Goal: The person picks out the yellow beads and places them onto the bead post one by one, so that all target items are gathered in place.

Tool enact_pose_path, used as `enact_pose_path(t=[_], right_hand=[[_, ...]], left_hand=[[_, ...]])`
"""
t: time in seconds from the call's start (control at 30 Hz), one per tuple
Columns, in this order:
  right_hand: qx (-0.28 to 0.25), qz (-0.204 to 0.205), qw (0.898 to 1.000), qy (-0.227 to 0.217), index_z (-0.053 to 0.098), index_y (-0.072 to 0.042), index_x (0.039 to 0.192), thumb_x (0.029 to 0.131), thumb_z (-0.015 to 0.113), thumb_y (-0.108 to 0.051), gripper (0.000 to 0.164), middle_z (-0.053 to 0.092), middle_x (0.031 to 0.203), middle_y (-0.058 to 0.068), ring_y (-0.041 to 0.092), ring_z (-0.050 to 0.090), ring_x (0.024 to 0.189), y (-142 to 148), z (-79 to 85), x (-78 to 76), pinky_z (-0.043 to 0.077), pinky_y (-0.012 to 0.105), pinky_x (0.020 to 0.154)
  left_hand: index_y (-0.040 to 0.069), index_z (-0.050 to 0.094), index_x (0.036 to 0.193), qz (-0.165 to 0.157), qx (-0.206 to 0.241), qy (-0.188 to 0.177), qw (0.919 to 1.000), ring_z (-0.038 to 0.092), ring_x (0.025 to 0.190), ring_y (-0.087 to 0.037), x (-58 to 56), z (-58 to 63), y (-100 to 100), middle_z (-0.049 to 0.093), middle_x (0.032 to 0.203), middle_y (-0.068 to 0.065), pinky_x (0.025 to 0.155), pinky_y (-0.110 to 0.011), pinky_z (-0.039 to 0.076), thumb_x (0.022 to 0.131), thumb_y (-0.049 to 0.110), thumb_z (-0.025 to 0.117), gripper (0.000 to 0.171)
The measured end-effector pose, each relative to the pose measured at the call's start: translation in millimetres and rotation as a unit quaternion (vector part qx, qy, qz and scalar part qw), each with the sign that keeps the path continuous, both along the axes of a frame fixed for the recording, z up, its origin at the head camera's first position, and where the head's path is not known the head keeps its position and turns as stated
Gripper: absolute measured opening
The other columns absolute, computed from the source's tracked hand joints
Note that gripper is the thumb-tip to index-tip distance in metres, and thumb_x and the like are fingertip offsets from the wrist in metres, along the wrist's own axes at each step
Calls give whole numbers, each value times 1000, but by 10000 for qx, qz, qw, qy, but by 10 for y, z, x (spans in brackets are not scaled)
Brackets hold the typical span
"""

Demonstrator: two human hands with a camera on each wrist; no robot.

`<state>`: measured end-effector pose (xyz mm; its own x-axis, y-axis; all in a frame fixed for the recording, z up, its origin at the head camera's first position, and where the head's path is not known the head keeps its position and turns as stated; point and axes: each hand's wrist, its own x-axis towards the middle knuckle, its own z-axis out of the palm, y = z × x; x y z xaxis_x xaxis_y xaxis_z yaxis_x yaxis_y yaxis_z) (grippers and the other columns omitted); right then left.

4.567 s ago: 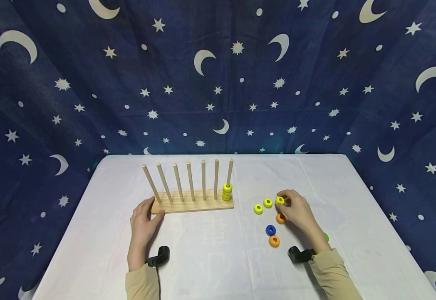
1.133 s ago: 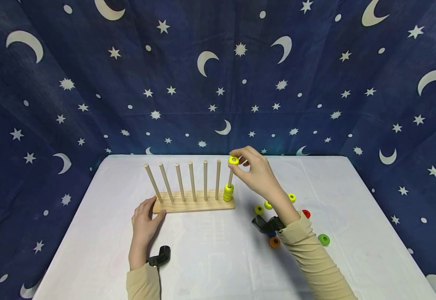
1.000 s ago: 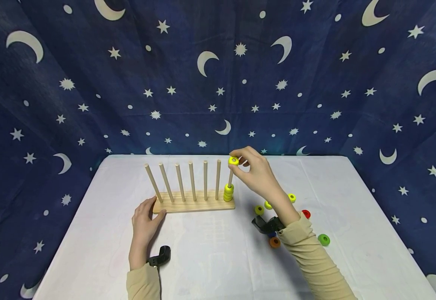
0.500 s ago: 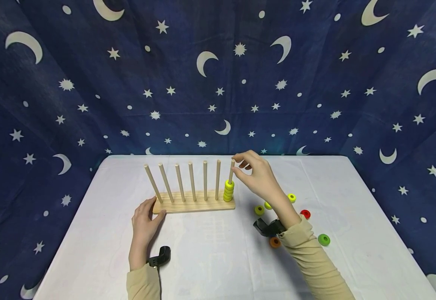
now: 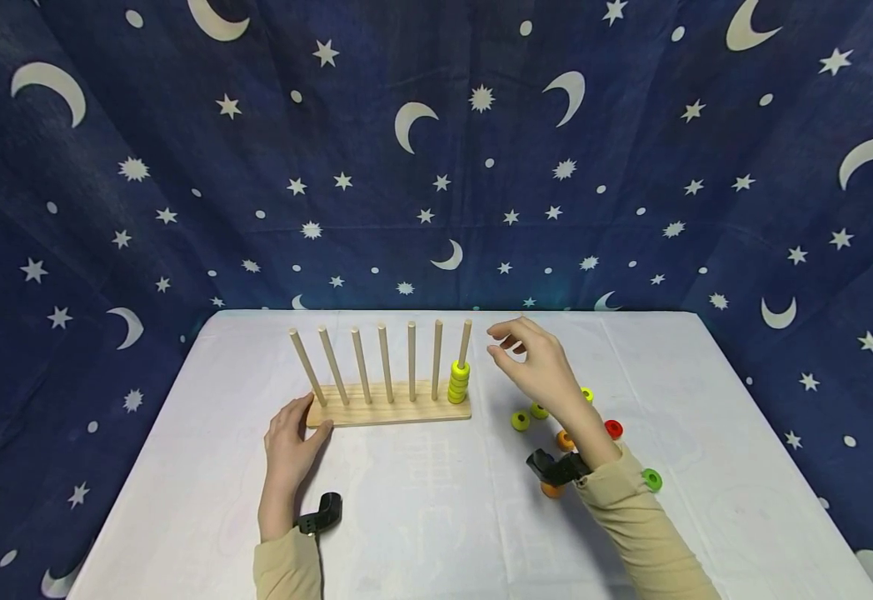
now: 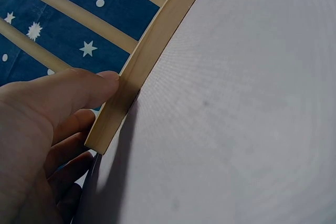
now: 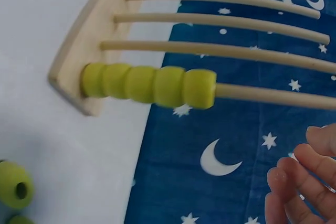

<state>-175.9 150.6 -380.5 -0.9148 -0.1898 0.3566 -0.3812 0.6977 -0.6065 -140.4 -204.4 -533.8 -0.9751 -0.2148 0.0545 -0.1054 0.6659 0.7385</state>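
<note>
A wooden peg board [image 5: 387, 410] with a row of upright pegs stands on the white table. Several yellow beads [image 5: 458, 382] are stacked on its rightmost peg; the right wrist view shows the same yellow stack [image 7: 142, 85] snug against the base. My left hand [image 5: 287, 437] grips the board's left end, the thumb [image 6: 107, 82] over the front edge and the other fingers behind it. To the right of the beaded peg, my right hand [image 5: 537, 362] is raised above the table with fingers loosely bent and apart, holding nothing.
Loose yellow beads [image 5: 521, 421], orange beads [image 5: 566, 440], a red bead [image 5: 613, 429] and a green bead [image 5: 652, 479] lie on the table at the right, partly under my right forearm. A dark blue cloth [image 5: 436, 167] with moons and stars hangs behind the table.
My right hand carried a yellow bead to the rightmost peg and let it go; it dropped onto the stack. The hand then moved off to the right. My left hand stayed put.
</note>
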Motion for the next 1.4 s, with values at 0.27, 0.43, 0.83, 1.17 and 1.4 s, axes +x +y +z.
enact_pose_path(t=[0.27,0.43,0.83,1.17,1.4], right_hand=[[-61,-328,9994,-52,69,-9,107,90,66,-16,19,70,102,5,20,65,89,212,-187,76,55,39,77],[-81,-472,9988,-50,70,-9,105,89,66,-14,17,70,101,5,20,65,87,340,-332,111,56,41,76],[-14,-750,9968,-286,68,-7,106,87,68,-10,20,69,100,7,20,64,87,602,-701,217,55,40,77],[311,-822,9893,-1167,63,-9,117,86,70,-17,33,66,112,9,25,63,98,697,-908,274,53,44,85],[478,-802,9828,-1592,61,-10,121,85,71,-24,40,64,115,10,29,63,103,725,-969,275,52,48,87]], left_hand=[[4,45,141,19,-33,4,10000,30,139,-38,-1,-3,5,44,144,-20,117,-56,13,88,24,68,61],[3,44,141,36,-29,-50,10000,28,140,-38,-1,3,7,42,145,-20,118,-55,12,88,25,67,62],[3,44,141,33,-23,28,10000,28,140,-38,2,-7,10,43,145,-20,117,-55,13,88,23,67,61],[3,45,140,66,-82,120,9999,30,137,-40,11,0,11,45,143,-21,116,-56,14,87,22,69,61],[3,43,141,28,-99,-6,9999,29,139,-39,-1,0,12,43,145,-20,117,-56,11,89,24,66,61]])
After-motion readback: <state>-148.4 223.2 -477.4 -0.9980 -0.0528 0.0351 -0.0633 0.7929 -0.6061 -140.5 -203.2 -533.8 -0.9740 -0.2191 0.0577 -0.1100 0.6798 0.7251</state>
